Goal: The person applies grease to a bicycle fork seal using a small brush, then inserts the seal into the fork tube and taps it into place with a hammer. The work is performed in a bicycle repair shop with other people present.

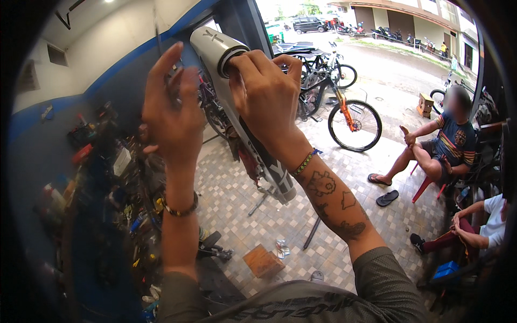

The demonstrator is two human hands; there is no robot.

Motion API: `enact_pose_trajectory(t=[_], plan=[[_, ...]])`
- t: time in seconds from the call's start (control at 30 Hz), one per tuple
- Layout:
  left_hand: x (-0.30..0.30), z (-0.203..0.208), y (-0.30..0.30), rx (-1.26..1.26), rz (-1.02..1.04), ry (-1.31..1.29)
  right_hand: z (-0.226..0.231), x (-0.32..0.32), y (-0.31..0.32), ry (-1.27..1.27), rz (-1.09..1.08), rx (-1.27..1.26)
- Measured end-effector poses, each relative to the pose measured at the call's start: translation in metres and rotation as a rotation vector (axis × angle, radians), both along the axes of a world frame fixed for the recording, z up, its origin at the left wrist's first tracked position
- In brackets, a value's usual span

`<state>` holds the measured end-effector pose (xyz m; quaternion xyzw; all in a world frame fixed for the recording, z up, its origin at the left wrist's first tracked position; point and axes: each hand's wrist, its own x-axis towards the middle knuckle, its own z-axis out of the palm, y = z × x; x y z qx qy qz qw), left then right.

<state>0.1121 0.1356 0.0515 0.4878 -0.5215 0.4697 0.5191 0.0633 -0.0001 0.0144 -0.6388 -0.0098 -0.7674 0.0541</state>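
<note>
In front of me a white and grey bicycle frame point(211, 46) runs from the upper middle down toward the lower right. Its wide head tube has a dark ring point(223, 64) around the open end. My right hand point(265, 91) is closed at that opening, thumb and fingertips pinched at the ring's edge; anything between them is hidden. To the left of the tube my left hand point(175, 110) is raised and slightly blurred, its fingers apart and nothing in them.
Tools and parts crowd the bench point(141, 215) at left. A wooden block point(263, 261) and a dark bar point(312, 232) lie on the tiled floor. A bicycle with an orange fork point(347, 110) stands ahead. Two people sit at right, one on a red stool point(425, 185), near a loose sandal point(387, 198).
</note>
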Motion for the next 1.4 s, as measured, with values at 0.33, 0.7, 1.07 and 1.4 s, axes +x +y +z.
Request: enact_pose_trajectory(t=[0.33, 0.7, 1.07, 1.4], plan=[[0.013, 0.039, 0.002, 0.435, 0.273, -0.107, -0.005, 0.000, -0.004, 0.038, 0.125, -0.012], [0.015, 0.034, -0.004, 0.469, 0.332, -0.136, -0.006, 0.003, -0.011, 0.031, 0.211, -0.015], [0.022, 0.032, -0.012, 0.336, 0.412, -0.291, 0.002, 0.002, -0.018, -0.027, 0.200, -0.037], [0.020, 0.031, -0.013, 0.322, 0.373, -0.279, -0.011, 0.009, -0.051, -0.117, 0.503, 0.113]])
